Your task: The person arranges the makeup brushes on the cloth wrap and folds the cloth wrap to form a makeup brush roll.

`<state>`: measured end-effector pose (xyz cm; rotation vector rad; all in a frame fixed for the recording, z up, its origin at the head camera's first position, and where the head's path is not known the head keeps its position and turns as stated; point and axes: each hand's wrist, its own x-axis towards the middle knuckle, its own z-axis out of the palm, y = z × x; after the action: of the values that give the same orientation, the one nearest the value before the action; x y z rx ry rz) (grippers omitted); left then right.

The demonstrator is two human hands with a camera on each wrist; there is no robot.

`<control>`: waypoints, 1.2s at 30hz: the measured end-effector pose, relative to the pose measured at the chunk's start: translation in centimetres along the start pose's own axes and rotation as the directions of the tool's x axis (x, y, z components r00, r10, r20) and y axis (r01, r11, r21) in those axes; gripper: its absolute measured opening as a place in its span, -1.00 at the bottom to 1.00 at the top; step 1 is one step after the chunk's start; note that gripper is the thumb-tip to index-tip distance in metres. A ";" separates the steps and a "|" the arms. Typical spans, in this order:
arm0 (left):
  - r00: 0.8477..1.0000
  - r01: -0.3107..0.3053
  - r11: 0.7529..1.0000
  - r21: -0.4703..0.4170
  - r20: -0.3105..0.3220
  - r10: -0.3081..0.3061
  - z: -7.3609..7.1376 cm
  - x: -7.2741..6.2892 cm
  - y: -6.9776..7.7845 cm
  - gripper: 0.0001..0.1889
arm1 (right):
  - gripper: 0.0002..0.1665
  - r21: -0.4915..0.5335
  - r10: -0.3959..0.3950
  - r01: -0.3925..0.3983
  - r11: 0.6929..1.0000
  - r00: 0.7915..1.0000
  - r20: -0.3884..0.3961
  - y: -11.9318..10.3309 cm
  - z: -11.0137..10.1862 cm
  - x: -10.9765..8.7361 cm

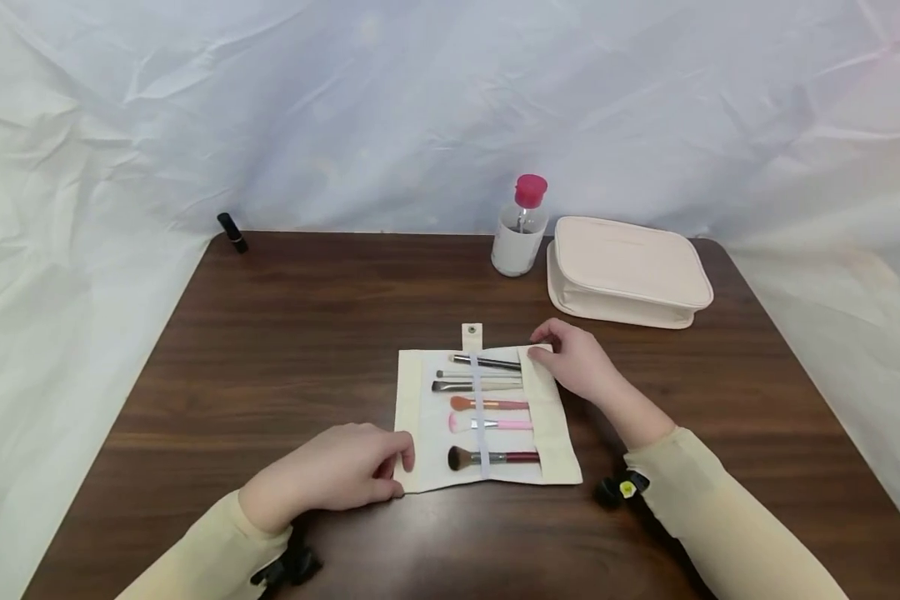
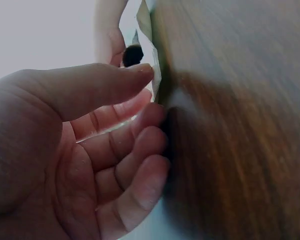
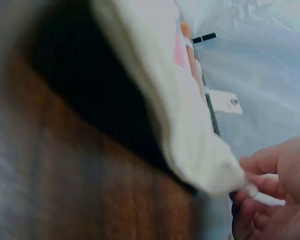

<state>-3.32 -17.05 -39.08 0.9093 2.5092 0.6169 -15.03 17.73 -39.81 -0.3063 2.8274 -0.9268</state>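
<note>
In the head view a cream makeup brush roll lies unfolded on the table. Several makeup brushes sit side by side in it, handles tucked under the right flap, a pale band across them. My left hand holds the roll's lower left corner between thumb and index finger; the left wrist view shows its thumb against the cloth edge and the other fingers curled. At the upper right corner my right hand pinches the flap. The right wrist view shows that corner of the roll lifted off the table.
A clear bottle with a pink cap stands near the table's back edge. Beside it, to the right, rests a pale pink zipped case. A black lipstick-like tube is at the far left corner. White sheeting hangs behind the table.
</note>
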 end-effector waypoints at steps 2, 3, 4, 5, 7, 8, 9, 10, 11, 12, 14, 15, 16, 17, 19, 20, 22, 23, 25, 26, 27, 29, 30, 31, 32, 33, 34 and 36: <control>1.000 0.014 0.999 0.035 -0.006 -0.013 0.0 -0.1 0.6 -0.75 | -0.70 -0.093 -0.045 0.041 0.995 0.998 -0.042 -0.4 -0.1 -0.8; 1.000 0.019 0.999 0.049 -0.009 -0.019 0.0 -0.1 0.8 -0.73 | -0.69 -0.141 -0.078 0.069 0.988 0.995 -0.059 -0.7 -0.2 -1.3; 1.000 0.023 0.998 0.061 -0.009 -0.023 0.1 -0.1 0.9 -0.71 | -0.69 -0.186 -0.118 0.103 0.977 0.991 -0.068 -0.9 -0.3 -1.8; 1.000 0.028 0.997 0.069 -0.008 -0.027 0.1 -0.2 1.0 -0.69 | -0.71 -0.226 -0.164 0.145 0.963 0.984 -0.070 -1.2 -0.4 -2.3; 0.999 0.036 0.996 0.083 -0.012 -0.036 0.1 -0.1 1.0 -0.68 | -0.77 -0.285 -0.260 0.236 0.929 0.964 -0.048 -1.6 -0.5 -3.0; 0.999 0.041 0.996 0.083 -0.013 -0.040 0.1 -0.1 1.0 -0.67 | -0.81 -0.303 -0.298 0.276 0.912 0.954 -0.028 -1.8 -0.5 -3.3; 0.999 0.046 0.996 0.081 -0.013 -0.045 0.1 -0.1 1.0 -0.67 | -0.83 -0.314 -0.324 0.306 0.899 0.946 -0.006 -1.8 -0.4 -3.5; 0.999 0.049 0.996 0.079 -0.012 -0.049 0.1 -0.1 0.9 -0.67 | -0.84 -0.318 -0.336 0.324 0.891 0.942 0.017 -1.8 -0.2 -3.6; 0.999 0.050 0.996 0.077 -0.013 -0.049 0.1 -0.1 0.9 -0.67 | -0.83 -0.318 -0.339 0.331 0.888 0.940 0.033 -1.7 0.0 -3.7; 0.999 0.049 0.996 0.077 -0.015 -0.048 0.2 0.0 0.8 -0.67 | -0.81 -0.322 -0.333 0.330 0.887 0.942 0.047 -1.6 0.2 -3.7; 0.999 0.044 0.996 0.078 -0.018 -0.042 0.4 0.1 0.8 -0.67 | -0.78 -0.331 -0.313 0.314 0.890 0.948 0.060 -1.2 0.6 -3.8; 0.999 0.040 0.996 0.082 -0.020 -0.039 0.5 0.1 0.8 -0.67 | -0.77 -0.338 -0.305 0.306 0.890 0.951 0.059 -1.0 0.7 -3.8; 0.999 0.038 0.996 0.085 -0.023 -0.036 0.6 0.1 0.8 -0.67 | -0.77 -0.344 -0.300 0.300 0.890 0.952 0.055 -0.8 0.8 -3.9; 0.999 0.034 0.996 0.088 -0.028 -0.031 0.7 0.2 0.9 -0.67 | -0.77 -0.347 -0.299 0.298 0.889 0.953 0.052 -0.7 0.9 -3.9; 0.999 0.033 0.995 0.096 -0.034 -0.030 0.8 0.3 1.0 -0.66 | -0.77 -0.352 -0.300 0.297 0.887 0.953 0.049 -0.6 0.9 -3.9; 0.999 0.034 0.994 0.101 -0.038 -0.030 0.9 0.3 1.0 -0.66 | -0.77 -0.350 -0.302 0.299 0.888 0.952 0.047 -0.6 1.0 -3.8; 0.998 0.036 0.993 0.110 -0.046 -0.031 1.0 0.3 1.0 -0.66 | -0.77 -0.345 -0.300 0.297 0.890 0.953 0.046 -0.5 1.0 -3.8; 0.998 0.034 0.993 0.116 -0.051 -0.029 1.0 0.3 1.1 -0.66 | -0.76 -0.340 -0.295 0.294 0.894 0.954 0.049 -0.5 1.0 -3.8; 0.998 0.029 0.991 0.129 -0.063 -0.021 1.2 0.4 1.1 -0.69 | -0.74 -0.325 -0.280 0.285 0.902 0.958 0.062 -0.4 0.9 -3.9; 0.998 0.025 0.991 0.132 -0.069 -0.015 1.2 0.4 1.1 -0.71 | -0.72 -0.315 -0.270 0.279 0.907 0.960 0.073 -0.3 0.8 -3.9; 0.997 0.021 0.991 0.134 -0.074 -0.011 1.2 0.4 1.1 -0.72 | -0.70 -0.308 -0.261 0.275 0.911 0.962 0.086 -0.3 0.7 -4.0; 0.996 0.009 0.991 0.133 -0.084 0.003 1.3 0.4 1.1 -0.76 | -0.64 -0.301 -0.250 0.275 0.913 0.961 0.117 -0.3 0.5 -4.3; 0.996 0.003 0.992 0.130 -0.088 0.008 1.2 0.4 1.1 -0.78 | -0.60 -0.296 -0.252 0.282 0.913 0.958 0.133 -0.4 0.3 -4.6; 0.996 -0.001 0.992 0.123 -0.091 0.013 1.2 0.3 1.1 -0.79 | -0.56 -0.290 -0.268 0.301 0.908 0.952 0.150 -0.5 0.1 -5.0; 0.995 -0.007 0.993 0.118 -0.096 0.018 1.1 0.3 1.0 -0.79 | -0.51 -0.284 -0.283 0.321 0.904 0.944 0.167 -0.6 -0.1 -5.4; 0.994 -0.013 0.994 0.112 -0.105 0.025 1.1 0.2 1.0 -0.79 | -0.46 -0.279 -0.304 0.346 0.896 0.935 0.183 -0.7 -0.3 -6.0; 0.993 -0.019 0.994 0.110 -0.116 0.032 1.0 0.2 1.0 -0.79 | -0.41 -0.267 -0.328 0.372 0.889 0.924 0.198 -0.8 -0.5 -6.6; 0.988 -0.032 0.994 0.107 -0.145 0.047 0.7 0.1 0.9 -0.77 | -0.30 -0.238 -0.372 0.423 0.874 0.899 0.230 -1.0 -0.8 -7.9</control>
<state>-2.62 -16.15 -39.24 0.9860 2.6831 0.5903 -7.40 19.28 -37.97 -0.9913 2.7700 -0.5088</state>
